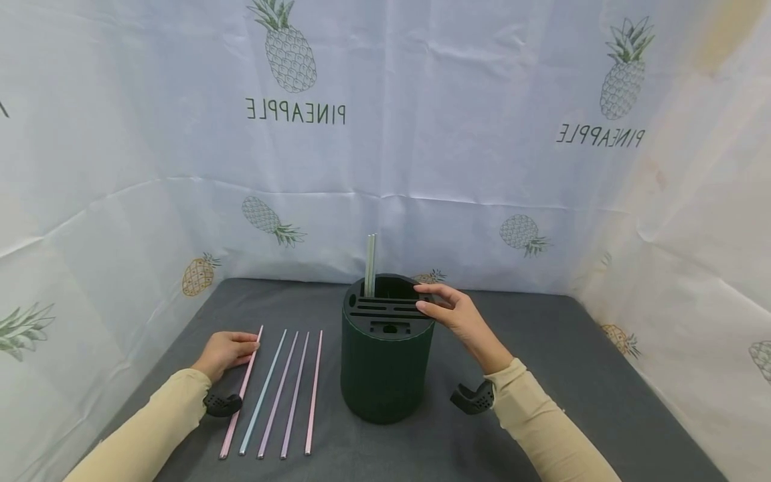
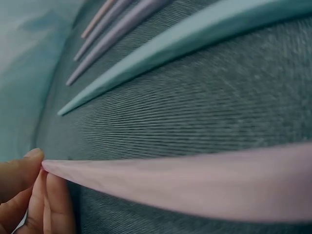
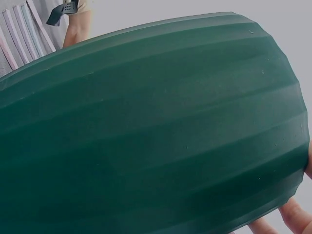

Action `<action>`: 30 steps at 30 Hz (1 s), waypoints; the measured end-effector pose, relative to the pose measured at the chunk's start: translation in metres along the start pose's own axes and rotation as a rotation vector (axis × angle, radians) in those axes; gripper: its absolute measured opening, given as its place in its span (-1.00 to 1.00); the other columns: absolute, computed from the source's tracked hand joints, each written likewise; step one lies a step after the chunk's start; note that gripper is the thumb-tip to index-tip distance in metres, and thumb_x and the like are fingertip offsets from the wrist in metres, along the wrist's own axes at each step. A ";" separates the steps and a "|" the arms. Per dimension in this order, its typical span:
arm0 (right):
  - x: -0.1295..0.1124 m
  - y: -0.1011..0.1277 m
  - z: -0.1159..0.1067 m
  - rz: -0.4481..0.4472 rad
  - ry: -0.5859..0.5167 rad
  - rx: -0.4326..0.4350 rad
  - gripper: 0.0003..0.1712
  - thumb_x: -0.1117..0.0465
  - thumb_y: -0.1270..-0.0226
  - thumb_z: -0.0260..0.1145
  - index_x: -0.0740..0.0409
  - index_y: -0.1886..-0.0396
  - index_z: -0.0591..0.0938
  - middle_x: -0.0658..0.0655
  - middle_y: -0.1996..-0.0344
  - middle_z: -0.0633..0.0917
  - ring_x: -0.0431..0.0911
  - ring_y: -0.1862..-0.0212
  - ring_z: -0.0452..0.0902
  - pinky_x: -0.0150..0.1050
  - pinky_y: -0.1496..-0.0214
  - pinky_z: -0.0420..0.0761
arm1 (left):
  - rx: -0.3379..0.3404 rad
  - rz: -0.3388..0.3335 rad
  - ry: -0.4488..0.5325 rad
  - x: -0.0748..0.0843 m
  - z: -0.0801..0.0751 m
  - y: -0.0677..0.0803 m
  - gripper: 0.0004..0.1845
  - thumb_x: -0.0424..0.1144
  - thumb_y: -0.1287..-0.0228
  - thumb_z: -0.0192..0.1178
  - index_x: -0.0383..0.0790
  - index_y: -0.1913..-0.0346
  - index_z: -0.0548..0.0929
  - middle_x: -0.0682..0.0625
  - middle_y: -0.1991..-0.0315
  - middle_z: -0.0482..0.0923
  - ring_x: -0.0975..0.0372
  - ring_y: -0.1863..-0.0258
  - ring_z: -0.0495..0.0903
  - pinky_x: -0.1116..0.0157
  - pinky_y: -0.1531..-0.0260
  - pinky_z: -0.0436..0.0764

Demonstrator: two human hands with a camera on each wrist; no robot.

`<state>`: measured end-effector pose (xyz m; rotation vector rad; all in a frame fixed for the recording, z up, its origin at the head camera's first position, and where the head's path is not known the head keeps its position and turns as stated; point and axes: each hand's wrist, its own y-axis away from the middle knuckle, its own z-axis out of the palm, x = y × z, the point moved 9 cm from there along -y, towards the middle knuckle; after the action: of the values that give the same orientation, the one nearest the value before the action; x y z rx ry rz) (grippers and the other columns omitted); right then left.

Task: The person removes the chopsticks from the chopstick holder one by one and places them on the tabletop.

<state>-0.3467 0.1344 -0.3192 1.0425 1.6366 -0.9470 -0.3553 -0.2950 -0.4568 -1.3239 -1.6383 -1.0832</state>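
The left hand [image 1: 225, 353] pinches the far tip of the leftmost pink straw [image 1: 241, 392]. The right hand [image 1: 456, 314], fingers relaxed, touches the dark green slotted holder [image 1: 385, 365] at its right rim.

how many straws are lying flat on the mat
5, side by side left of the green holder: pink touched by the left hand, blue, purple, purple, pink.

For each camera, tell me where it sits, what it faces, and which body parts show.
Head: worn on the head, looking forward and down at the dark green round slotted holder; both hands and sleeves show.
Left wrist: low over the grey mat, along the pink straw; left fingertips touch its tip.
Right wrist: close against the holder's ribbed side; fingertips show at the edge.
Shared: head and left wrist both show the straws.
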 end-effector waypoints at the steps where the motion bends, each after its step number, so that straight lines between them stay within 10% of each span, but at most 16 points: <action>1: 0.000 0.000 0.000 0.005 0.004 0.001 -0.43 -0.02 -0.33 0.32 0.03 -0.29 0.49 0.07 -0.44 0.29 0.10 -0.39 0.30 0.17 -0.40 0.31 | 0.002 0.002 -0.019 0.000 0.001 0.000 -0.60 -0.41 -0.29 0.23 -0.68 -0.07 0.50 -0.04 0.28 0.67 0.40 0.40 0.61 0.40 0.40 0.69; 30: -0.003 0.001 0.002 -0.008 -0.022 -0.008 -0.44 0.03 -0.34 0.32 0.07 -0.29 0.48 0.09 -0.44 0.28 0.08 -0.38 0.32 0.14 -0.41 0.31 | 0.053 0.011 -0.109 -0.001 0.006 -0.004 -0.67 -0.43 -0.14 0.33 -0.60 0.07 0.61 -0.08 0.36 0.68 0.35 0.50 0.61 0.39 0.49 0.68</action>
<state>-0.3445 0.1322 -0.3167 1.0176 1.6266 -0.9536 -0.3595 -0.2902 -0.4608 -1.3768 -1.7246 -0.9692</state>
